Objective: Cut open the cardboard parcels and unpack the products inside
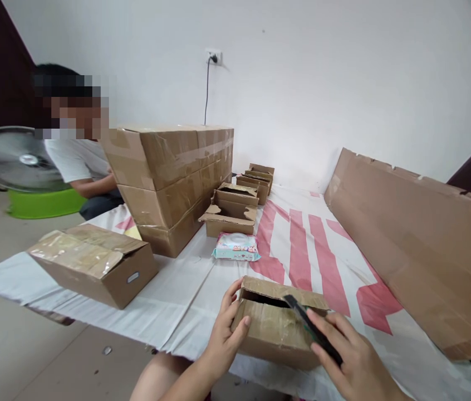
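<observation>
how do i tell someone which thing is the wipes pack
Find the tall stack of taped cartons on the striped sheet. Right of its base, in front of the small open boxes, lies a flat packet. It alone is pale blue and pink, not brown cardboard.

Stacked cartons [172,184], wipes pack [236,247] nearby, fan [14,159], flat cardboard [419,245].

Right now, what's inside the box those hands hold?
The small box shows only a dark gap under its flap; contents are hidden. The right hand holds a dark tool across the opening.
</observation>
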Tool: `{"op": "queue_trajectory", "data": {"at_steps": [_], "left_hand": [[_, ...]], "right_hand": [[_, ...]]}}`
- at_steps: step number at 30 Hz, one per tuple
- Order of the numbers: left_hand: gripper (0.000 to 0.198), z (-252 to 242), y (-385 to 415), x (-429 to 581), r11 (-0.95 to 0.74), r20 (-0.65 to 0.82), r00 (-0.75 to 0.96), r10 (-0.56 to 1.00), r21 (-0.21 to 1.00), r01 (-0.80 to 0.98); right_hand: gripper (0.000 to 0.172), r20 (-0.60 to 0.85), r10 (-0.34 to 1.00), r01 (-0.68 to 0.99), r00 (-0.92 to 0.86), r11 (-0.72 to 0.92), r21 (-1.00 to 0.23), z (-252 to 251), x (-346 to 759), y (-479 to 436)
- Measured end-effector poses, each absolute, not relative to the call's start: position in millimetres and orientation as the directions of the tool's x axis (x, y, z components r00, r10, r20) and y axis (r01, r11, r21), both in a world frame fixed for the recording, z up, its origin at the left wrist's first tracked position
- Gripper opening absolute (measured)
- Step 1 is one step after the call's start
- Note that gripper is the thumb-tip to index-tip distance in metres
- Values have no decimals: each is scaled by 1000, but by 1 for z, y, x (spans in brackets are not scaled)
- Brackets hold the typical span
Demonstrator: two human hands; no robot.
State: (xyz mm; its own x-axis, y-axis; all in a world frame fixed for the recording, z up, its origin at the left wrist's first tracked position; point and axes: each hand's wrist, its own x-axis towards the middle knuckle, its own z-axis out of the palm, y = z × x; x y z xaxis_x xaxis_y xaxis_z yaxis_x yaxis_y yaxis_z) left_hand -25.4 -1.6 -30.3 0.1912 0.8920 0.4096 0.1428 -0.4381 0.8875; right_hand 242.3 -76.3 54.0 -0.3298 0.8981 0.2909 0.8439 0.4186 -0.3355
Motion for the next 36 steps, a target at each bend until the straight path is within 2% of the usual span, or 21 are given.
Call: {"op": "queue_trajectory", "data": {"at_steps": [4, 8, 11, 13, 16, 20, 22, 24, 27, 29, 33, 36], "left_hand": [[42, -29, -4, -28, -441, 409, 199, 891, 884, 155], [40, -31, -4, -27, -442, 412, 190, 891, 883, 157], [40, -32, -4, -25, -448, 421, 185, 888, 882, 148], [41, -33, -3, -24, -451, 425, 179, 887, 881, 143], [42, -31, -3, -23, -445, 422, 168, 891, 886, 134], [43, -28, -5, -23, -426, 410, 137, 902, 896, 122], [43, -27, -5, -22, -423, 407, 132, 904, 898, 124], [43, -28, -5, -22, -429, 413, 139, 900, 894, 128], [43, -29, -5, -23, -437, 420, 141, 896, 890, 126], [43, -29, -4, -23, -438, 421, 140, 896, 890, 126], [41, -27, -4, -24, -443, 423, 163, 891, 889, 115], [36, -26, -4, -24, -453, 431, 178, 884, 885, 107]], "right_hand": [[43, 390, 900, 882, -196, 336, -331, 55, 258, -63], [43, 427, 903, 935, 59, 100, -341, 19, 295, -62], [42, 330, 924, 952, 193, -94, -292, -35, 323, -75], [35, 250, 950, 962, 185, -123, -242, -66, 337, -85], [29, 234, 968, 986, 95, -58, -159, -78, 345, -89], [28, 492, 870, 988, -2, 77, -133, -29, 327, -75], [24, 598, 796, 959, -92, 232, -161, 3, 305, -69], [21, 640, 733, 902, -233, 408, -139, 29, 277, -64], [27, 585, 673, 808, -452, 587, -51, 52, 237, -54], [20, 543, 638, 753, -546, 658, -16, 60, 217, -43], [20, 505, 544, 624, -670, 781, -13, 64, 200, -20], [22, 462, 554, 630, -693, 777, 14, 62, 197, -13]]}}
